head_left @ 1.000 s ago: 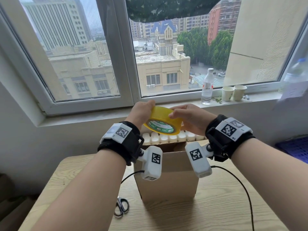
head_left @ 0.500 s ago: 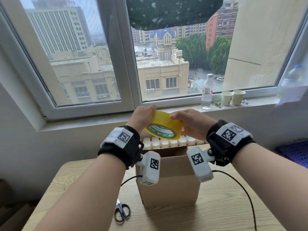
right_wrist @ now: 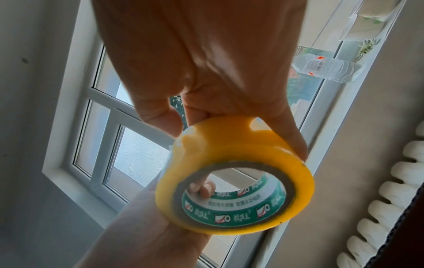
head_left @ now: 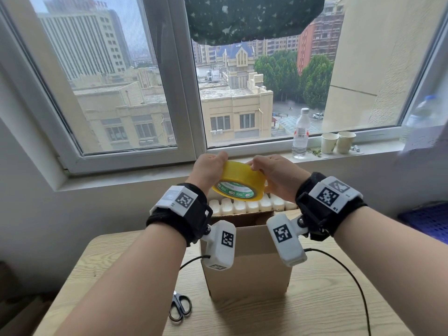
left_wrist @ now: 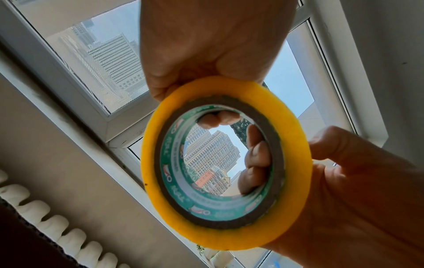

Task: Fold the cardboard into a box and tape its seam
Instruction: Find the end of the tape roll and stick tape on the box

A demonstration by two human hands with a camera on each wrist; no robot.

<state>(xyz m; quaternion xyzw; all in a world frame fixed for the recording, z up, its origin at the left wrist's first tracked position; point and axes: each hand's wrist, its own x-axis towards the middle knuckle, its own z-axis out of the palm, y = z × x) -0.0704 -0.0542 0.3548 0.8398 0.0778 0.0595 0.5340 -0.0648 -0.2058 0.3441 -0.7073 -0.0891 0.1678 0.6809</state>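
above the box [head_left: 247, 267], both hands [head_left: 242, 175] grip tape roll [head_left: 238, 181].

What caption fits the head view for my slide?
Both hands, left and right, hold a yellow tape roll above the upright cardboard box; scissors lie beside it.
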